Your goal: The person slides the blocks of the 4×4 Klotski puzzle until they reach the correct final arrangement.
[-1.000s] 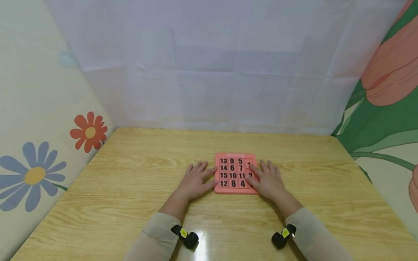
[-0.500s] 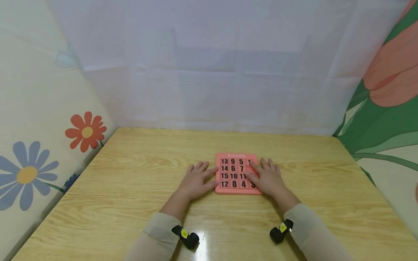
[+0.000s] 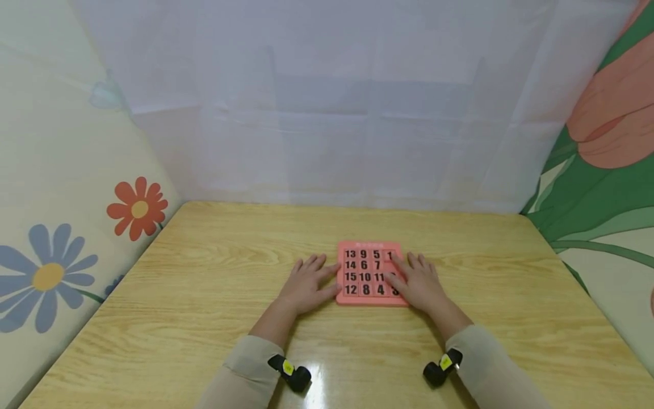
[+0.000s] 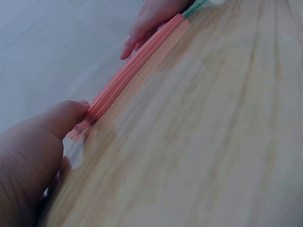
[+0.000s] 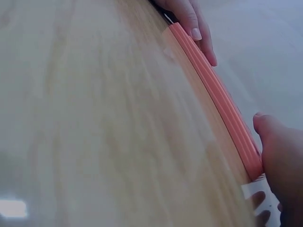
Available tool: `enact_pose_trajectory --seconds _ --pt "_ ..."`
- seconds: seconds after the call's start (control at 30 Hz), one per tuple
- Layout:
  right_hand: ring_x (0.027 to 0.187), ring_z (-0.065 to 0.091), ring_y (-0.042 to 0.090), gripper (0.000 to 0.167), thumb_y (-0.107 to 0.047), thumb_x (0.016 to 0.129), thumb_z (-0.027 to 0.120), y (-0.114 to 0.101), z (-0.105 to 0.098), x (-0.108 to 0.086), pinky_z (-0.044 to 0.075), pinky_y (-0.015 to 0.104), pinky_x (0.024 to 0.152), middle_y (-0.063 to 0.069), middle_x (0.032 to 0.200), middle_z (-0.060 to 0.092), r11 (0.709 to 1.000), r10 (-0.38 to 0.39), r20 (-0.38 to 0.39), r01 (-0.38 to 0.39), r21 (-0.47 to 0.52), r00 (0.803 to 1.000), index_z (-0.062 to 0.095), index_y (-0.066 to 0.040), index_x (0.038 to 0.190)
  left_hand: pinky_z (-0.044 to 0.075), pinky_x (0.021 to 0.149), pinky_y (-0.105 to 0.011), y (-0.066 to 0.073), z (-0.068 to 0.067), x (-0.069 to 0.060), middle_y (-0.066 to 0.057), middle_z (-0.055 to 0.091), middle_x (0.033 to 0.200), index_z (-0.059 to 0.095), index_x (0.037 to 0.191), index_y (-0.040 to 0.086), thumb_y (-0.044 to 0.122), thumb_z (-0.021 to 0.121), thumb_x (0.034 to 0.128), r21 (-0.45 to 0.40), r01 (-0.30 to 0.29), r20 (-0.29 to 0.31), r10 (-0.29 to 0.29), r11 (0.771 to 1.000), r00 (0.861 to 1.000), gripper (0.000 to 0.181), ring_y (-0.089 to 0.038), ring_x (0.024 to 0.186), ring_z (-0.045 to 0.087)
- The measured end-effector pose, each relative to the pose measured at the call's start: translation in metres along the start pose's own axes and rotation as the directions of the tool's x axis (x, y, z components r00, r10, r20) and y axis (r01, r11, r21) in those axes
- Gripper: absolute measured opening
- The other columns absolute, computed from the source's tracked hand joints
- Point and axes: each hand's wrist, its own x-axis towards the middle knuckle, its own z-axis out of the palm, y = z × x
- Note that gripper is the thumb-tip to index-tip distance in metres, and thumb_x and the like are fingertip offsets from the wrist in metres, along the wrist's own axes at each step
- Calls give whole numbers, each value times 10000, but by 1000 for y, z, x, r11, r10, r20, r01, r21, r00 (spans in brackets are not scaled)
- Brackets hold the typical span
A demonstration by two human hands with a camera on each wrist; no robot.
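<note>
A pink number-slide puzzle [image 3: 373, 302] lies flat on the wooden table, its rows starting 13, 14, 15 and 12. Thumb and index fingertip of the left hand [image 3: 306, 287] touch its left edge, fingers spread. The right hand [image 3: 421, 284] reaches over the right side, its index fingertip at the lower part of the 1 tile [image 3: 389, 255] in the top right corner. Its thumb lies over the right column lower down, partly hiding tiles there. In the left wrist view the left thumb meets the puzzle's side [image 4: 128, 71]; the right wrist view shows the opposite hand beyond the puzzle [image 5: 222, 104].
The light wood table [image 3: 230, 238] surrounds the puzzle. A white sheet [image 3: 327, 142] hangs behind the table, with flower-patterned cloth [image 3: 30, 142] at the left and more at the right. Each forearm has a small black camera on a strap.
The 1 tile has moved slightly up, level with the 5 tile, and the right index finger has shifted up with it. The left hand stays at the puzzle's left edge.
</note>
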Motion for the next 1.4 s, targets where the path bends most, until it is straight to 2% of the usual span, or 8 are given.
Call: enact_pose_trajectory --seconds 0.17,0.37,0.6,0.77,1.4 --pt "1486 91 494 660 -529 999 439 2 2 -8 65 659 1199 260 1605 191 999 -33 -37 35 41 999 325 -172 1542 61 1241 -562 -1 -1 0 -137 278 1610 449 1480 262 544 508 959 -5 -2 0 2 1000 1000 595 -351 1517 170" --pt "1491 94 479 653 -523 992 462 6 5 -20 57 636 1210 252 1605 200 997 -49 -43 52 63 998 359 -164 1528 52 1244 -552 -1 -1 0 -128 268 1615 440 1484 273 553 503 957 3 2 7 -2 1000 1000 600 -343 1520 160" --pt "1486 149 467 587 -486 984 503 7 9 -34 90 614 1215 240 1595 244 990 -109 -73 114 77 991 450 -178 1480 42 1244 -550 -2 -2 0 -124 258 1619 431 1488 277 558 498 961 3 12 11 -12 1000 1000 601 -339 1523 151" --pt "1483 182 454 522 -461 984 519 8 11 -39 116 598 1219 231 1586 277 989 -126 -84 132 71 988 529 -182 1425 55 1242 -558 0 -4 0 -135 273 1612 444 1482 269 545 507 961 4 10 9 -11 1000 1000 593 -349 1518 165" --pt "1483 187 450 532 -495 982 503 8 9 -35 124 598 1218 220 1586 287 991 -128 -68 131 41 989 521 -212 1432 51 1241 -562 -1 -5 -1 -140 270 1613 443 1483 262 537 510 961 -4 14 6 -14 1000 1000 594 -354 1519 159"
